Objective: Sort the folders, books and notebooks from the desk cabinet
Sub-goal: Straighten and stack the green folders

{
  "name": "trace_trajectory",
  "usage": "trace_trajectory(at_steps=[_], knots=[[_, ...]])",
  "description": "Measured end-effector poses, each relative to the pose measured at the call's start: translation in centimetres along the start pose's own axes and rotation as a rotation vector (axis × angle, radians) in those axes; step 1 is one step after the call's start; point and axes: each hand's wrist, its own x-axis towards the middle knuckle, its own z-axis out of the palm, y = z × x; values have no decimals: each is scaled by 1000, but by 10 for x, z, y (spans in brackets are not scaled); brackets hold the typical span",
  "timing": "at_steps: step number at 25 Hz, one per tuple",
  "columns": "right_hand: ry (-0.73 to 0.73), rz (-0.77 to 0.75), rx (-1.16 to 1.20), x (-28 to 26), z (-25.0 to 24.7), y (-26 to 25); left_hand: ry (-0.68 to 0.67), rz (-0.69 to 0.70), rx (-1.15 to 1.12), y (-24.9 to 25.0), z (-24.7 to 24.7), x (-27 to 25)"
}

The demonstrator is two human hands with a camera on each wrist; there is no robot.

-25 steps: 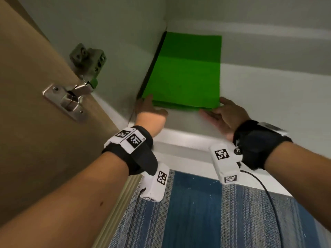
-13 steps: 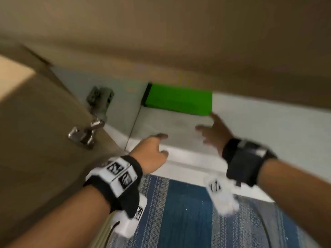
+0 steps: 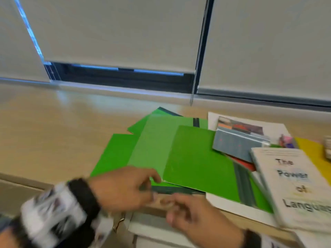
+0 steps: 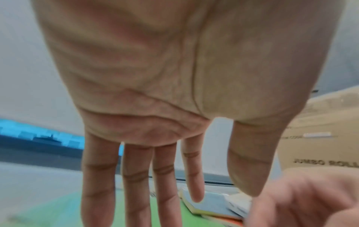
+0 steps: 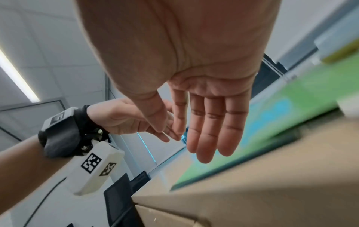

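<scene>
Both grips slack and empty: left hand (image 3: 123, 188) and right hand (image 3: 195, 214) beside green folders (image 3: 195, 158)

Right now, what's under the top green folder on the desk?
Under the top green folder lie more green folders, fanned out leftward, and a white sheet at its near edge. Whatever lies beneath its middle is covered.

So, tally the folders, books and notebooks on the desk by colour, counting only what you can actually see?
Green folders: 4 overlapping layers, blurred
Grey-blue notebook: 1
White book: 1
Yellow folder: 1
Red cover, mostly hidden: 1
Total: 8
</scene>
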Motion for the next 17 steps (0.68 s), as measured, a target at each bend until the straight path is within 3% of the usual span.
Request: trace_trajectory(at_steps=[3,8,13,17], knots=[[158,-57,-99,-7,-60,-34,187,-32,99,4,-79,8],[353,93,-262,32,-137,-43,432,-46,198,22,-141,61],[339,200,-443,101,-187,-37,414,11,276,31,-166,139],[327,319,-465,180,-217,-4,356,46,277,-7,-184,232]])
